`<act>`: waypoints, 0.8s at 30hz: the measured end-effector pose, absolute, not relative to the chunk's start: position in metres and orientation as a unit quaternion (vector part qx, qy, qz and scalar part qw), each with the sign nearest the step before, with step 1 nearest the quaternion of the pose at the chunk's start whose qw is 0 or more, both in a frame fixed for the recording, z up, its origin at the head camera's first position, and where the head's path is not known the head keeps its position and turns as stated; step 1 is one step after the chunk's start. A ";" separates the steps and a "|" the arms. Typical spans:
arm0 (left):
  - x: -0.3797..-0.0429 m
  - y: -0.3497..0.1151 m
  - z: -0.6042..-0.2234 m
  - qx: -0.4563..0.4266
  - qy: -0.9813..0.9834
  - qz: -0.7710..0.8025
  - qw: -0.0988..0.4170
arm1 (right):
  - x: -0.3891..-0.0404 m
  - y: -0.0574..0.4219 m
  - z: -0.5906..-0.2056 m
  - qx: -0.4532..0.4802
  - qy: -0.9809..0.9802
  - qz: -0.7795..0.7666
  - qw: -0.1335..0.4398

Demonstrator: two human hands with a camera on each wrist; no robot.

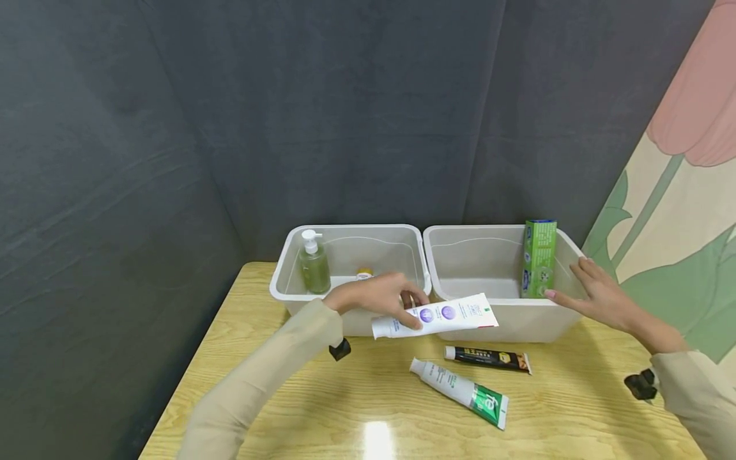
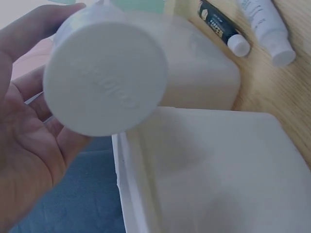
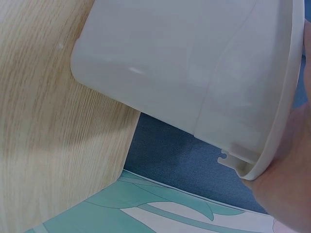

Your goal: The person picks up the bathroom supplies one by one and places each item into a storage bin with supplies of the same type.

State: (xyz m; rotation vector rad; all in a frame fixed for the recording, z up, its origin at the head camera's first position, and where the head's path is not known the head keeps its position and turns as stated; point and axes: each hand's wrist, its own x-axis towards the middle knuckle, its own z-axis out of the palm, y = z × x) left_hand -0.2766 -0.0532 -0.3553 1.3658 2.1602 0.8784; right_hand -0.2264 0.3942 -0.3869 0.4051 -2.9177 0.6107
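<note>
In the head view my left hand (image 1: 376, 295) pinches a white toothpaste tube (image 1: 438, 315) with purple circles, thumb across its printed face. The tube lies nearly level in front of where two bins meet. Its broad white cap (image 2: 104, 80) faces the left wrist camera, over the bins. My right hand (image 1: 606, 303) rests on the near right corner of the right bin (image 1: 500, 322), fingers along the side rim and thumb on the front rim. A green toothpaste box (image 1: 539, 259) stands upright in that bin, close to the right hand.
The left bin (image 1: 351, 229) holds a green pump bottle (image 1: 315, 269) and a small yellow-topped item (image 1: 365, 274), partly hidden. On the wooden table (image 1: 310, 409) lie a black toothpaste tube (image 1: 485, 358) and a white-and-green tube (image 1: 460, 388). A dark curtain (image 1: 345, 115) hangs behind the bins.
</note>
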 end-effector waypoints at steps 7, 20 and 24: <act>-0.289 -0.036 -0.347 0.482 0.772 0.360 0.202 | -0.226 0.393 -0.386 0.139 -0.967 0.202 0.072; -0.314 0.000 -0.345 0.433 0.778 0.420 0.176 | -0.226 0.394 -0.389 0.145 -0.968 0.197 0.065; -0.321 0.014 -0.348 0.414 0.781 0.439 0.161 | -0.226 0.395 -0.389 0.149 -0.966 0.198 0.069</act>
